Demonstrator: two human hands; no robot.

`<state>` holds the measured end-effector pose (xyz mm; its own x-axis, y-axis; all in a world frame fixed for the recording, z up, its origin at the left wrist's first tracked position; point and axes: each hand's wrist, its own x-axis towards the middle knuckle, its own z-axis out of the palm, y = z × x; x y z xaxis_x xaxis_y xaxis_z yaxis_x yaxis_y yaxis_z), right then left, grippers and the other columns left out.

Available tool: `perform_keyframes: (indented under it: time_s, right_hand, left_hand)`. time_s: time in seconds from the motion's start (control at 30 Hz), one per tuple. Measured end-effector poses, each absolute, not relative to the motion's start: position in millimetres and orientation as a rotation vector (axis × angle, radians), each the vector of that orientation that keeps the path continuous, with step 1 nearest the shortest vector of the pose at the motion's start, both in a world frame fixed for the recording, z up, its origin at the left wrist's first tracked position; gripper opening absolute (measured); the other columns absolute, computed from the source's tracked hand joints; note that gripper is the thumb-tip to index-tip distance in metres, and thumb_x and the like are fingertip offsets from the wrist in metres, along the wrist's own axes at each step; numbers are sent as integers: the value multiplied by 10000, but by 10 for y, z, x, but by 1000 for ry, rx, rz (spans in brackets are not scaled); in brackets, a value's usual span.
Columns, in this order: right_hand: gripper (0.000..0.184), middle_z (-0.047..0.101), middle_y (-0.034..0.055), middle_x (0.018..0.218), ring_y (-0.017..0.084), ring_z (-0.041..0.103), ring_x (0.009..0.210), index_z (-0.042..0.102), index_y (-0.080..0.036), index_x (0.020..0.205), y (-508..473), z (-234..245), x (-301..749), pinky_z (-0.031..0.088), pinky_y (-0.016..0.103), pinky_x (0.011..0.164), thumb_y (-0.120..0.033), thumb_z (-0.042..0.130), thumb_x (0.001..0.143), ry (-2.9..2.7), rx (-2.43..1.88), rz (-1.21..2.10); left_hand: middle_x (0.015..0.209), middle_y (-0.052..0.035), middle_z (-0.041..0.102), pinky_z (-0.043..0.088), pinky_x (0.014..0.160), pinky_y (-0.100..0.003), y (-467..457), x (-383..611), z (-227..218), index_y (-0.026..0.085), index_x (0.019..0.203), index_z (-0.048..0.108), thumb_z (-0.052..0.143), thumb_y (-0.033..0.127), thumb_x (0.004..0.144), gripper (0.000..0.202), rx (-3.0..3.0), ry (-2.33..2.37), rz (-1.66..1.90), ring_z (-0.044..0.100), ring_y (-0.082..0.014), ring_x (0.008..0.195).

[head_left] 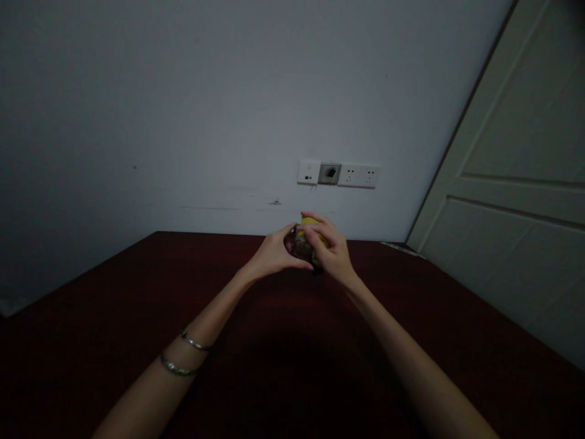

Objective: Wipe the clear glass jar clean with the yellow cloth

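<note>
Filling the upper half of the view, a plain, smooth, pale wall (183,110) runs down to a dark reddish-brown table (114,305) with a flat, matte top. The table's far edge meets the wall, and its left and right edges slant outward towards the camera. The broad top between them is bare on both sides of the arms. At the right stands a cream panelled door (516,201), close to the table's right edge. A white rectangular socket strip (339,174) sits on the wall just above the hands.

Both forearms reach forward over the middle of the table. The left hand (274,253) and right hand (331,247) meet near the far edge, raised slightly off the top, with a small object (302,244) between them. The left fingers curl round its left side, and the right fingers wrap over its top and right side, so both hands grip it. It has a yellow upper part and a darker, glossy body. The dim light hides what it is made of. Two thin metal bangles (194,342) ring the left forearm.
</note>
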<state>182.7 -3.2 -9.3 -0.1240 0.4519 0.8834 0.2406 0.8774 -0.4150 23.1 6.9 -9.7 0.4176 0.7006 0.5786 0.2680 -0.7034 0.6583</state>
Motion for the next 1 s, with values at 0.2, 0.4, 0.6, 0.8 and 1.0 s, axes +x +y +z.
perform_keyframes:
  time_s: [0.2,0.4,0.6,0.8,1.0]
  right_hand:
    - [147,609,81,1221,207,537,1189,708,-232,922,-145,-28,1807,421,425,1015,-255,579,857,-1838,-481,66]
    - [188,684,58,1096,198,618,1063,722,-242,873,24,-60,1811,453,407,968,-366,583,848,-1533,-627,400]
    - [170,640,55,1178,211,575,1128,722,-268,913,-84,-34,1826,440,444,991,-333,574,859,-1764,-579,178]
    - [169,609,72,1230,227,538,1182,724,-259,954,-149,-28,1791,422,452,1020,-273,590,852,-1901,-537,12]
    - [170,661,75,1088,205,614,1041,728,-250,920,-94,-54,1730,486,418,929,-272,569,864,-1654,-660,107]
  left_hand:
    - [1050,-85,648,500,789,-339,87,246,-126,131,1234,511,800,289,583,730,2089,763,1247,616,-209,909]
    - [1130,-100,631,490,858,-375,66,282,-127,154,1288,485,844,299,514,866,2059,673,1206,609,-219,971]
    - [914,-48,667,493,688,-296,46,280,-97,125,1105,592,805,281,556,609,2093,860,1212,594,-163,759]
    - [902,-35,660,457,648,-239,70,264,-114,121,1063,589,747,229,606,495,2074,874,1269,581,-143,756]
    - [925,-42,655,455,686,-267,45,271,-95,140,1111,588,781,328,594,583,2206,880,1271,576,-158,781]
